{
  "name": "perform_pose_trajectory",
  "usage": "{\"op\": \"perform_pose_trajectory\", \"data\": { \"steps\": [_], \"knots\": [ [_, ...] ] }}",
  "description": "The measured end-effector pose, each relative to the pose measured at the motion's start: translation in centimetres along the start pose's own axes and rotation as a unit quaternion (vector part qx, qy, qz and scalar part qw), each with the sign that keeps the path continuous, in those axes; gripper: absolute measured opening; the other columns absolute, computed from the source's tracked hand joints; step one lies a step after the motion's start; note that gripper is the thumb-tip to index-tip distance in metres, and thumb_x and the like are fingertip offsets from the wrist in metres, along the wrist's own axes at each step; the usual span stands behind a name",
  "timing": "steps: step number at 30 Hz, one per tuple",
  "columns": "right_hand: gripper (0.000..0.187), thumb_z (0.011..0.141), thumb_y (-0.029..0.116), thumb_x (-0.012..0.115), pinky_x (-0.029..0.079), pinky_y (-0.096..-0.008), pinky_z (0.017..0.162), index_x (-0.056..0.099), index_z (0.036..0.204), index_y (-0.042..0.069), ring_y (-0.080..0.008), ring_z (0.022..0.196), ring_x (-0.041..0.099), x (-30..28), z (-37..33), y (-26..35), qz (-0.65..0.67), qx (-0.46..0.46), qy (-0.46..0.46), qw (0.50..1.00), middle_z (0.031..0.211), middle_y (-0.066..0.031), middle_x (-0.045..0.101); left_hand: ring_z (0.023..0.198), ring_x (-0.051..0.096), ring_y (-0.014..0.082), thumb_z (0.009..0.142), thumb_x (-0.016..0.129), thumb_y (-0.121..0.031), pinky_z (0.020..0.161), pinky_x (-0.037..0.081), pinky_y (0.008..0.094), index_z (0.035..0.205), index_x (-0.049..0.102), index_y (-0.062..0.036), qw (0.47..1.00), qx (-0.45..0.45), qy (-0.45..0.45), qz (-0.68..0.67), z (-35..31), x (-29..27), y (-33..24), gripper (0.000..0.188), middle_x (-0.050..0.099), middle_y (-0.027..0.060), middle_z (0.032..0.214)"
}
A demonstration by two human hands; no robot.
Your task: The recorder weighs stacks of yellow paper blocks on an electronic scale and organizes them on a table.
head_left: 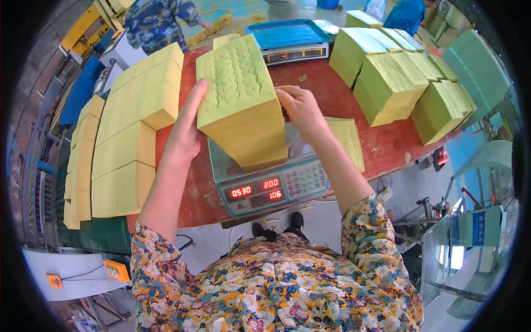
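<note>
A tall stack of yellow paper point(240, 133), its top sheet punched with rows of small curved marks, stands between my hands over a digital scale point(271, 191). My left hand point(187, 124) presses along the stack's left side, thumb up near its top edge. At the right side, the bent fingers of my right hand point(303, 109) grip the stack near the upper corner. Whether the stack's base rests on the scale's pan is hard to tell. Red digits glow on the scale's display. A thin yellow sheet or low pile point(345, 138) lies beside my right forearm.
Yellow paper blocks point(127, 127) line the left side, and more stacks point(387, 80) fill the right of the red table point(387, 141). Behind stands a second scale with a blue tray point(287, 34). Two people work at the far side. A green plastic chair point(478, 69) is at right.
</note>
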State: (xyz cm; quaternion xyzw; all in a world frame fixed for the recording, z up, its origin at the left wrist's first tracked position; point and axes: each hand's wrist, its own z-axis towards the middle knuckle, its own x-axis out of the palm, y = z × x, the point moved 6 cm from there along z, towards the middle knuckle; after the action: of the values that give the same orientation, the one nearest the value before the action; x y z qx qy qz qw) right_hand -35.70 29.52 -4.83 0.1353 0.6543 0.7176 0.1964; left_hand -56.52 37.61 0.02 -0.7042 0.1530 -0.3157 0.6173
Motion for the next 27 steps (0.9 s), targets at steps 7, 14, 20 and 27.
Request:
{"op": "perform_pose_trajectory", "data": {
  "steps": [7,14,20,27],
  "knots": [
    [0.035,0.094,0.026,0.056,0.052,-0.0332,0.078,0.071,0.108,-0.003,-0.0208,0.083,0.067,-0.1,0.0,-0.4,-0.069,-0.059,-0.055,0.994,0.091,-0.0152,0.073,0.128,0.050,0.0199,0.100,0.044,-0.059,0.107,0.038,0.0355,0.146,0.045,-0.0018,0.990,0.030,-0.098,0.094,-0.3,-2.0,1.1,0.074,0.054,0.0122,0.141],
    [0.044,0.101,0.034,0.052,0.047,-0.0346,0.094,0.063,0.126,0.000,-0.0233,0.112,0.062,-0.1,-0.3,-3.4,0.059,-0.046,-0.054,0.996,0.122,-0.0157,0.066,0.124,0.053,0.0181,0.099,0.055,-0.044,0.102,0.044,0.0345,0.144,0.044,-0.0031,0.988,0.070,-0.136,0.025,-0.1,-3.2,7.8,0.062,0.053,0.0077,0.141],
    [0.063,0.107,0.046,0.038,0.032,-0.0342,0.113,0.038,0.149,0.000,-0.0234,0.137,0.042,2.4,1.2,-4.4,0.174,-0.057,-0.002,0.983,0.148,-0.0161,0.046,0.119,0.057,0.0184,0.098,0.060,-0.031,0.096,0.050,0.0347,0.143,0.046,-0.0024,0.983,0.128,-0.062,-0.115,1.7,-1.2,10.0,0.055,0.056,0.0082,0.135],
    [0.068,0.107,0.047,0.034,0.026,-0.0342,0.117,0.028,0.153,-0.003,-0.0251,0.143,0.034,3.6,1.1,-4.5,0.211,-0.034,0.052,0.976,0.155,-0.0184,0.037,0.117,0.057,0.0183,0.095,0.065,-0.030,0.094,0.051,0.0357,0.144,0.044,-0.0043,0.974,0.109,-0.077,-0.185,1.9,-1.7,11.1,0.059,0.057,0.0077,0.134]
  ]
}}
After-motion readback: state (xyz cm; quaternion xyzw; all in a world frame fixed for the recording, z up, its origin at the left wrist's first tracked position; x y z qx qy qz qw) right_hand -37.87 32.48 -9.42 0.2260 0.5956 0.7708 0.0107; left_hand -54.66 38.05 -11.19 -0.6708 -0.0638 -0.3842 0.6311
